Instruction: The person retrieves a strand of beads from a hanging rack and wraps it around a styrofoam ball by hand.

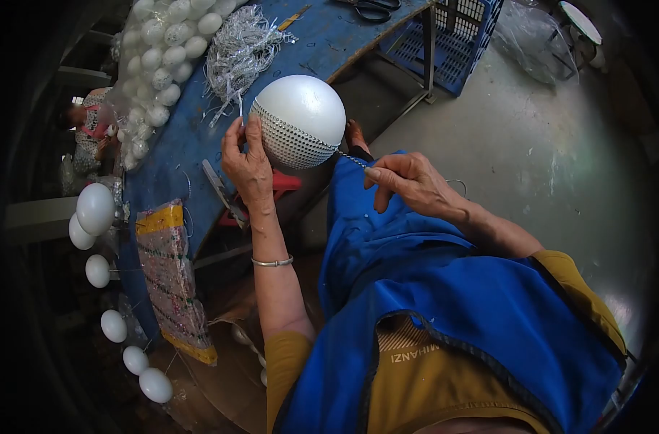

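A white ball [308, 101], its lower part ringed with silver beads, sits at upper centre against the left hand [248, 172], whose bent fingers hide how firmly they grip, while the right hand [415, 185] pinches a taut bead strand [353, 160] between thumb and finger. Too hard a tug could peel the rows loose; slack could leave gaps. At upper left, a silver tinsel heap [244, 54] crowds the near side of the blue table [326, 45], a likely snag, with black-handled scissors [373, 11] at the top edge
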{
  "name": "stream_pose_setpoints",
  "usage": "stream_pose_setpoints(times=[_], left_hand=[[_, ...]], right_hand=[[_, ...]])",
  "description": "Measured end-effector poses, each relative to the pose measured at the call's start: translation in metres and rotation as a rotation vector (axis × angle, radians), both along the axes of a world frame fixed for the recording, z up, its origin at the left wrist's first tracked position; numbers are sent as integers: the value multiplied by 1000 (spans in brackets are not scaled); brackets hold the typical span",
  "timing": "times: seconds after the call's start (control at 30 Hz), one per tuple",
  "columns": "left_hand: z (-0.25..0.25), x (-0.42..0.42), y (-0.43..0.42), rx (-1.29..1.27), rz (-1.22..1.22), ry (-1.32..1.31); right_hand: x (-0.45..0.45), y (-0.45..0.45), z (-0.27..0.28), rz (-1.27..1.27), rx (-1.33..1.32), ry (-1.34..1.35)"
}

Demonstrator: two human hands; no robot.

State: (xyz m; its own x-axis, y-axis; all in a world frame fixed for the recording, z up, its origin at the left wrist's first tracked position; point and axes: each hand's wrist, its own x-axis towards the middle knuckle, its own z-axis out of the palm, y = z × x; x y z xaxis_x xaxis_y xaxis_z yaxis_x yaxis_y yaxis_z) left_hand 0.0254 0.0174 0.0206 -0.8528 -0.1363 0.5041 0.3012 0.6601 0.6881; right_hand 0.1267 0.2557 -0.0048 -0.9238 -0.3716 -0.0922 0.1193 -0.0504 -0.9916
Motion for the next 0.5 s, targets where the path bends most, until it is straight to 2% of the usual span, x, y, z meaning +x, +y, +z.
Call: stream_pose_setpoints(times=[0.03, 0.17, 0.23, 0.27, 0.33, 0.37, 0.43, 0.5], left_hand=[[4, 0, 4, 88, 21, -75], [6, 0, 7, 66, 18, -82], [1, 6, 1, -114, 37, -152], [-8, 7, 0, -118, 37, -156], [-21, 10, 6, -97, -67, 122], [-18, 12, 7, -98, -69, 121], [-8, 17, 8, 85, -125, -129], [-7, 14, 5, 132, -156, -163]], right_hand=[[0, 1, 0, -1, -10, 26], [-4, 0, -6, -20, 21, -3], [-3, -1, -7, -1, -2, -9], [-2, -2, -6, -1, -6, -13], [0, -4, 2, 41, 16, -42], [2, -5, 5, 39, 15, -43], [7, -6, 10, 29, -21, 2], [3, -7, 5, 20, -8, -29]])
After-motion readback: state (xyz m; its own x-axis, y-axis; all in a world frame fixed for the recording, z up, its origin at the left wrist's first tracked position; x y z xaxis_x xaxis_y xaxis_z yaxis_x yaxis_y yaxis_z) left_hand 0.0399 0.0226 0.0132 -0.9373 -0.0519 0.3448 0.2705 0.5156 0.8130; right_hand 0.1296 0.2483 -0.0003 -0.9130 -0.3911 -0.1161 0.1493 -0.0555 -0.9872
